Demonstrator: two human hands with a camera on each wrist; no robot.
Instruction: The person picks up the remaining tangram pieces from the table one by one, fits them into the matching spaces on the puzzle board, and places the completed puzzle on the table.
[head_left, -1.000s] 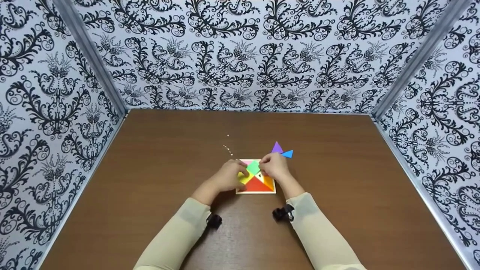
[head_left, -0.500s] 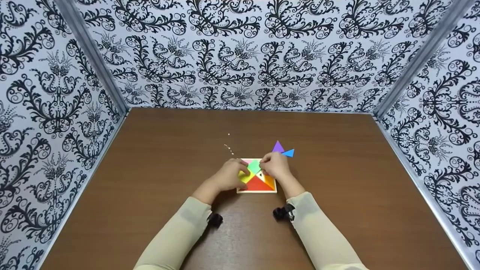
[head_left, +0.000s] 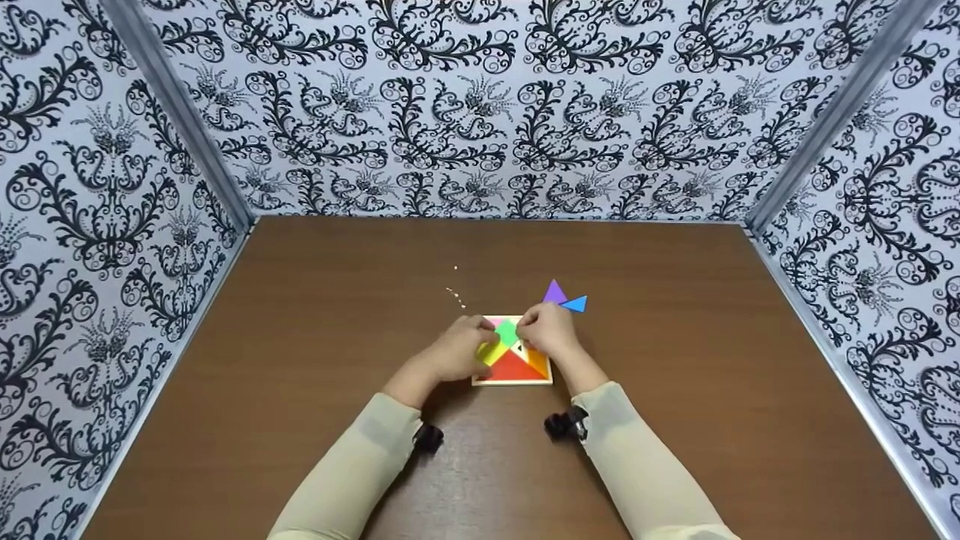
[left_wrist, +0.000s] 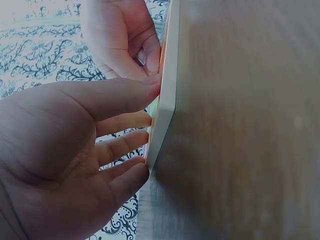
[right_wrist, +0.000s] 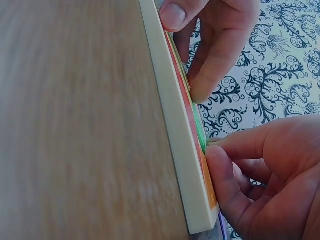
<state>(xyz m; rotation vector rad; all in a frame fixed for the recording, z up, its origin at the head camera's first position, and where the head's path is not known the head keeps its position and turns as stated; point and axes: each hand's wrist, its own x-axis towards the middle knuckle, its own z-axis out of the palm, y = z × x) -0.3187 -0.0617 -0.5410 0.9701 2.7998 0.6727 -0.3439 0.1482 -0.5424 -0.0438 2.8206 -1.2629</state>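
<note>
A tangram tray with a pale frame lies flat on the table. In it are a red triangle, a yellow piece, an orange piece and a pink piece, partly covered by the hands. My right hand pinches the edge of a green tangram piece between thumb and forefinger, over the tray's far part. Beside it, a bare pale patch with a small dark mark shows. My left hand rests on the tray's left side, fingers spread and fairly straight, thumb near the red triangle.
Past the right hand lie a purple triangle and a blue triangle on the brown table. Small white specks show behind the tray. Patterned walls enclose the back and sides.
The green piece has shifted and turned slightly under the right fingertips. Both hands stay almost in the same place; the purple and blue triangles lie as before.
</note>
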